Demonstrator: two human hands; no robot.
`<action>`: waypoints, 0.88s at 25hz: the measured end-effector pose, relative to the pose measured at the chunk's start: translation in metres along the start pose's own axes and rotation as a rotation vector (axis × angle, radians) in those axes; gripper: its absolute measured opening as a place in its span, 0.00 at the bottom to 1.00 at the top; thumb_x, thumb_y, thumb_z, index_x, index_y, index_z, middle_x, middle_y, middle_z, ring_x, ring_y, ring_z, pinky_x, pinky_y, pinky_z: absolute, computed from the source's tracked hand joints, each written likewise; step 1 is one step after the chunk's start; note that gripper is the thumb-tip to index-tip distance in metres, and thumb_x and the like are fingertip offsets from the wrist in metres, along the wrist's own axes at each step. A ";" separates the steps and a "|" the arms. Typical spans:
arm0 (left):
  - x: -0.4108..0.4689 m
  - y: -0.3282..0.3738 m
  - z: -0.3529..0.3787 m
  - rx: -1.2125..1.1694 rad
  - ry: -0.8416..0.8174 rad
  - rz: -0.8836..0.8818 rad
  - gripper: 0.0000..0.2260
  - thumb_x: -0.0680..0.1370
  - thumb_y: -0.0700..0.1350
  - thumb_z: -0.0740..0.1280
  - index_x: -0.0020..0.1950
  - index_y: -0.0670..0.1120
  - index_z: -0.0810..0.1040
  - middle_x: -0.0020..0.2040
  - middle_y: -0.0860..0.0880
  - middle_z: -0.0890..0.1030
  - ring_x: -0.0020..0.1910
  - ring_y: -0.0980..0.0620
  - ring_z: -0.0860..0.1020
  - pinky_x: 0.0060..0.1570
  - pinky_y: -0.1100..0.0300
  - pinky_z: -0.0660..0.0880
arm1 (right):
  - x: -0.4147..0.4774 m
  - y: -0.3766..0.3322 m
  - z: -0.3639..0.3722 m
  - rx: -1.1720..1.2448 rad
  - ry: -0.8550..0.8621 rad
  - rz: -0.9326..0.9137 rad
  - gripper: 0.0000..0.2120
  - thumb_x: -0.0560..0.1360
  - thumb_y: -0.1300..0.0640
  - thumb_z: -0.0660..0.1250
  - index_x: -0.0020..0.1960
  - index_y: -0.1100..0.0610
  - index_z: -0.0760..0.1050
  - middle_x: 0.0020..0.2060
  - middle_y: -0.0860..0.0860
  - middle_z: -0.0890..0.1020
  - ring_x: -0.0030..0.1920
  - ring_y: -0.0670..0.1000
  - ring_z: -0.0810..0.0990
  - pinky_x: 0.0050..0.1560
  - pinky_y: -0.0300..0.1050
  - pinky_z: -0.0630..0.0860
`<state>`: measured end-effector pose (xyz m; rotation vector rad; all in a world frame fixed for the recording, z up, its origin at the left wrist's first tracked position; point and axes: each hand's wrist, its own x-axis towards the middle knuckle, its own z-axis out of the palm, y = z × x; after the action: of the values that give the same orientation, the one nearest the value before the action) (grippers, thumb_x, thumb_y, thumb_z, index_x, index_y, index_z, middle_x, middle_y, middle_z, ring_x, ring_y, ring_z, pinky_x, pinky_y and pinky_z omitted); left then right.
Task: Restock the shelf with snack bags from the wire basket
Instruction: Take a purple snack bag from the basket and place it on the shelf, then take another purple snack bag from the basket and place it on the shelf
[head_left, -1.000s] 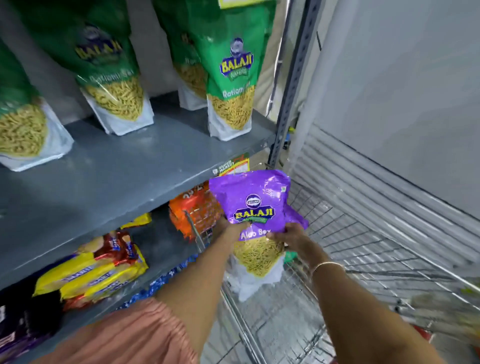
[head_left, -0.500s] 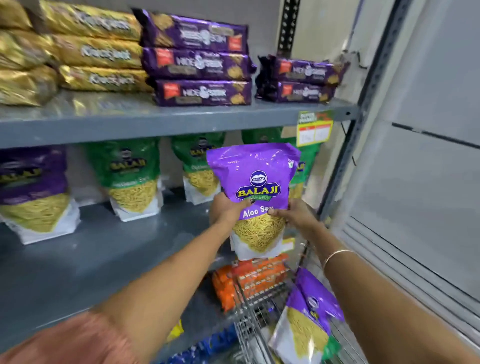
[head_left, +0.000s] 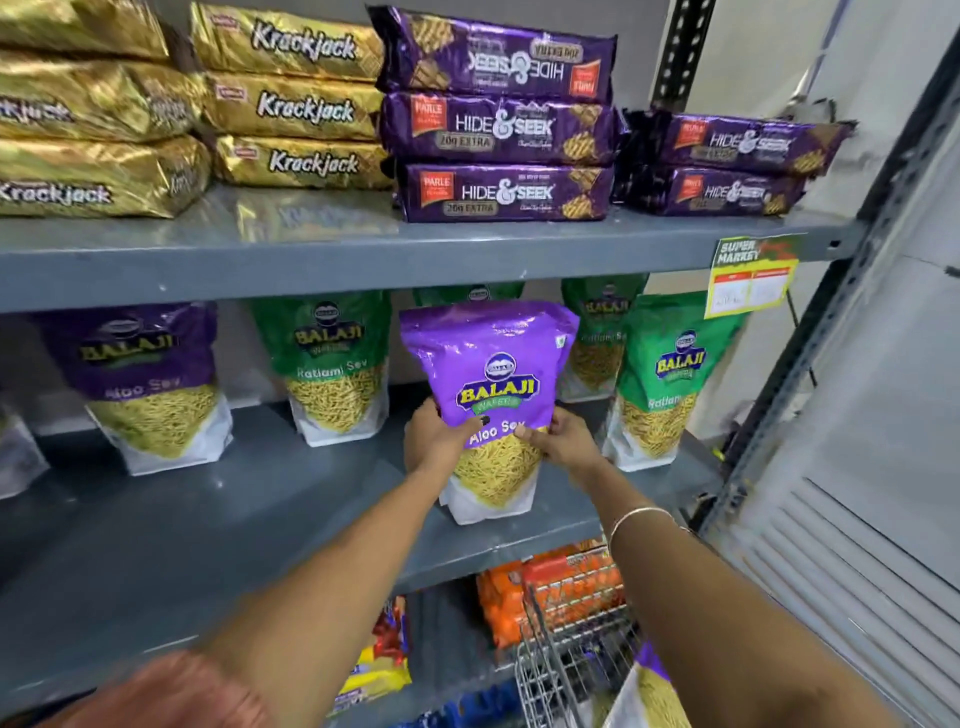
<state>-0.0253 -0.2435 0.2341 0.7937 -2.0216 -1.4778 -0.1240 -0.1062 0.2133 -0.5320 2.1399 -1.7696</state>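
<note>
**A:** Where do you stand with the restock?

**B:** You have one purple Aloo Sev bag (head_left: 488, 395) upright between both palms. Your left hand (head_left: 435, 441) clasps its left side and your right hand (head_left: 563, 441) its right side, thumbs pressed on the front just under the logo. Both are closed around that bag, so it isn't released yet.

**A:** Is it on the shelf?

**B:** Its white bottom edge looks to be touching or almost touching the middle shelf (head_left: 218, 525), close to the front edge and toward the right end. I can't tell for certain whether its weight is already down.

**A:** What's around it?

**B:** Behind it, green Ratlami Sev bags (head_left: 337, 364) stand along the back of the same shelf, with one more at the right end (head_left: 670, 379). Another purple Aloo Sev bag (head_left: 150, 384) stands toward the left end, well apart from yours.

**A:** How much is left?

**B:** I'd judge you're partway. The shelf has wide bare stretches along its front and left of centre. In the wire basket (head_left: 566, 665) at the lower right, part of at least one more purple bag (head_left: 644, 691) shows. How many lie beneath it is hidden. So settle this one, let go, then go back to the basket.
</note>
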 end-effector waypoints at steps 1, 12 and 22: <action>-0.008 0.001 0.003 0.009 0.051 0.023 0.26 0.64 0.45 0.77 0.58 0.40 0.74 0.58 0.38 0.80 0.58 0.41 0.77 0.58 0.47 0.74 | -0.004 0.000 -0.004 -0.017 0.008 0.014 0.17 0.69 0.69 0.70 0.57 0.66 0.74 0.42 0.54 0.82 0.37 0.42 0.79 0.39 0.38 0.78; -0.148 -0.101 0.182 0.394 -0.539 0.047 0.18 0.74 0.45 0.67 0.59 0.36 0.71 0.59 0.37 0.75 0.59 0.40 0.74 0.57 0.50 0.69 | -0.122 0.177 -0.145 -0.177 0.518 0.496 0.08 0.70 0.63 0.70 0.43 0.69 0.78 0.33 0.58 0.79 0.28 0.37 0.78 0.34 0.40 0.73; -0.177 -0.249 0.299 0.426 -0.838 -0.544 0.39 0.68 0.46 0.76 0.71 0.34 0.60 0.69 0.35 0.69 0.65 0.42 0.73 0.58 0.52 0.74 | -0.203 0.356 -0.151 0.320 0.582 0.847 0.06 0.72 0.65 0.68 0.49 0.62 0.76 0.36 0.55 0.78 0.32 0.49 0.73 0.34 0.38 0.68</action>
<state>-0.0706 0.0212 -0.0982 1.0715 -2.9847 -1.9189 -0.0453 0.1795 -0.1070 0.9393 1.8565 -1.7656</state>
